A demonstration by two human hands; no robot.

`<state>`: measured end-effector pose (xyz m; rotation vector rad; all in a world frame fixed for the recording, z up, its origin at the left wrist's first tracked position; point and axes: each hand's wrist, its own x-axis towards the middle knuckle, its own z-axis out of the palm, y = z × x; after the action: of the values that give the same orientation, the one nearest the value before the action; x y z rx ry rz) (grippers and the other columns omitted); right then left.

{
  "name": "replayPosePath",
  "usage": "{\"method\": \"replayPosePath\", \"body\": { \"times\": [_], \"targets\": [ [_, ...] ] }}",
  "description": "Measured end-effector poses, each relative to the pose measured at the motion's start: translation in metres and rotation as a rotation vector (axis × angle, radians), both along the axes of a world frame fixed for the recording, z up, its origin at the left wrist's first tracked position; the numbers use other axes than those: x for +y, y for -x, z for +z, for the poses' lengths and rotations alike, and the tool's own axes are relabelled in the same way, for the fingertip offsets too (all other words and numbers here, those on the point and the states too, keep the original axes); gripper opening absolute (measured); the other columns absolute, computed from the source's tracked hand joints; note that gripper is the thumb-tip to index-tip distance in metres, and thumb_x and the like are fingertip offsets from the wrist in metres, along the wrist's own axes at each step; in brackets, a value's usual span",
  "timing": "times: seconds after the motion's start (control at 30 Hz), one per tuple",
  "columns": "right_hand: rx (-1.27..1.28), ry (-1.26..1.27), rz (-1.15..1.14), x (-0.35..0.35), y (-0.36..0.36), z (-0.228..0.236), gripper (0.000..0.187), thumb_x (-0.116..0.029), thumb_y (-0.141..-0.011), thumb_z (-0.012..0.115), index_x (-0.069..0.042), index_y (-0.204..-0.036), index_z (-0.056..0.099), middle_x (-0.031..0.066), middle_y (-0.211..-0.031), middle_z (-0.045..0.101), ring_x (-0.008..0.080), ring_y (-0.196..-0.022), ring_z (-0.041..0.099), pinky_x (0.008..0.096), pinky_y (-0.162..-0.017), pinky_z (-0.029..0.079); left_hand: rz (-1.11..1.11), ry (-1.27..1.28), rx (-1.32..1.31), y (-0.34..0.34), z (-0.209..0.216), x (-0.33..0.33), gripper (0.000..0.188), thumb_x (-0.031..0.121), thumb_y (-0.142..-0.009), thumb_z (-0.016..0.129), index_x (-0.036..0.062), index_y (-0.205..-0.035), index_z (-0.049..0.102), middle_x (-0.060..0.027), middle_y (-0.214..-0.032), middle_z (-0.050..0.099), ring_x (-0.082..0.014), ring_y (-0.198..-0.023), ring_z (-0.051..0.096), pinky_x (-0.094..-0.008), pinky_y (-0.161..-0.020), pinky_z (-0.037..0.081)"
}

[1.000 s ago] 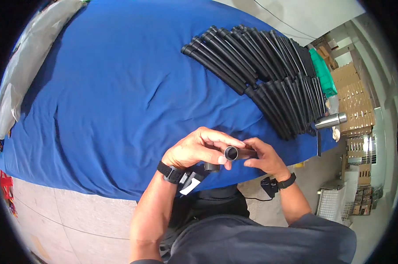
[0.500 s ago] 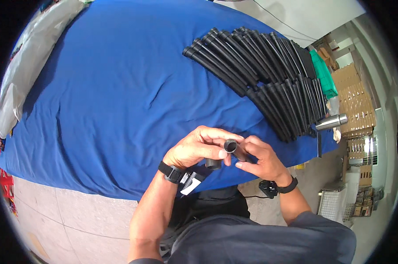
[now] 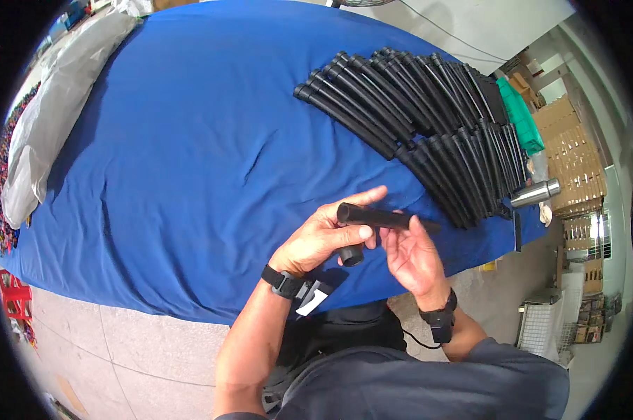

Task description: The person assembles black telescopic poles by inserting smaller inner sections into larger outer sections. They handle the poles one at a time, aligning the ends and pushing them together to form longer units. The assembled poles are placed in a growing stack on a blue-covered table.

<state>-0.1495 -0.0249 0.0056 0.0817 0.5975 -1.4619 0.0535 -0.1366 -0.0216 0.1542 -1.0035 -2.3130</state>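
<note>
A black tube [image 3: 383,218] lies nearly level between my hands above the near edge of the blue cloth, its open end toward the left. My left hand [image 3: 318,234] grips it near that end, thumb across its near side and index finger stretched out past it. A short black cylindrical piece, like a cap [image 3: 350,256], is tucked under the same hand's lower fingers. With palm turned up, my right hand [image 3: 414,260] holds the tube farther right, thumb against it and fingers partly behind. The tube's far right end is blurred.
Many similar black tubes [image 3: 379,105] lie in two rows on the blue cloth [image 3: 183,140] to the right. Beside them are a steel flask [image 3: 535,193] and a green bin [image 3: 519,115]. A clear plastic sheet [image 3: 64,105] covers the left edge; cardboard stacks [image 3: 572,157] stand beyond.
The tube has swung from pointing up at me to lying nearly level, its open end now leftward. My right hand has turned palm up and opened somewhat.
</note>
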Motion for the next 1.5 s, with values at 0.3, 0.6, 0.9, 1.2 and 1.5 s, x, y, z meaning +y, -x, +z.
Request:
{"method": "replayPosePath", "body": {
  "times": [0.3, 0.6, 0.9, 1.2, 1.5],
  "targets": [
    [1.612, 0.114, 0.278, 0.027, 0.011, 0.036, 0.032, -0.017, -0.087, 0.083, -0.002, -0.105, 0.061, 0.0060, -0.086, 0.066, 0.0198, -0.074, 0.065, 0.0294, -0.068, 0.052, -0.150, 0.015, -0.025, -0.005, -0.003, -0.003, 0.054, 0.013, -0.082, 0.086, 0.0015, -0.132, 0.066, -0.0071, -0.108, 0.074, -0.0134, -0.082, 0.068, -0.0279, -0.077, 0.054],
    [1.838, 0.228, 0.479, -0.001, 0.032, 0.014, 0.051, -0.004, -0.080, 0.081, -0.003, -0.122, 0.053, 0.0093, -0.103, 0.066, 0.0201, -0.099, 0.065, 0.0332, -0.090, 0.051, -0.252, 0.056, 0.100, -0.004, -0.005, -0.001, 0.051, 0.010, -0.084, 0.083, 0.0012, -0.131, 0.066, -0.0081, -0.100, 0.074, -0.0155, -0.087, 0.071, -0.0297, -0.079, 0.055],
    [1.750, 0.145, 0.873, 0.019, 0.060, 0.046, 0.038, -0.016, -0.089, 0.078, 0.001, -0.117, 0.060, 0.0060, -0.105, 0.068, 0.0150, -0.097, 0.063, 0.0307, -0.087, 0.050, -0.272, 0.083, 0.058, -0.005, -0.006, -0.001, 0.048, 0.011, -0.087, 0.081, 0.0021, -0.132, 0.067, -0.0081, -0.092, 0.075, -0.0151, -0.085, 0.072, -0.0284, -0.078, 0.055],
    [1.252, 0.133, 0.892, 0.017, 0.066, 0.025, 0.041, -0.011, -0.088, 0.080, -0.002, -0.123, 0.059, 0.0055, -0.106, 0.067, 0.0138, -0.101, 0.063, 0.0298, -0.092, 0.050, -0.293, 0.068, 0.085, -0.008, 0.002, -0.003, 0.052, 0.009, -0.086, 0.082, 0.0024, -0.135, 0.066, -0.0092, -0.091, 0.076, -0.0148, -0.084, 0.072, -0.0289, -0.078, 0.056],
    [1.457, 0.295, 0.944, 0.003, 0.066, 0.030, 0.037, -0.009, -0.086, 0.079, 0.000, -0.119, 0.063, 0.0037, -0.108, 0.064, 0.0150, -0.102, 0.060, 0.0305, -0.094, 0.047, -0.353, 0.063, 0.064, -0.007, 0.000, 0.000, 0.055, 0.006, -0.082, 0.084, 0.0009, -0.134, 0.066, -0.0106, -0.098, 0.076, -0.0164, -0.088, 0.073, -0.0293, -0.079, 0.058]
  ]
}}
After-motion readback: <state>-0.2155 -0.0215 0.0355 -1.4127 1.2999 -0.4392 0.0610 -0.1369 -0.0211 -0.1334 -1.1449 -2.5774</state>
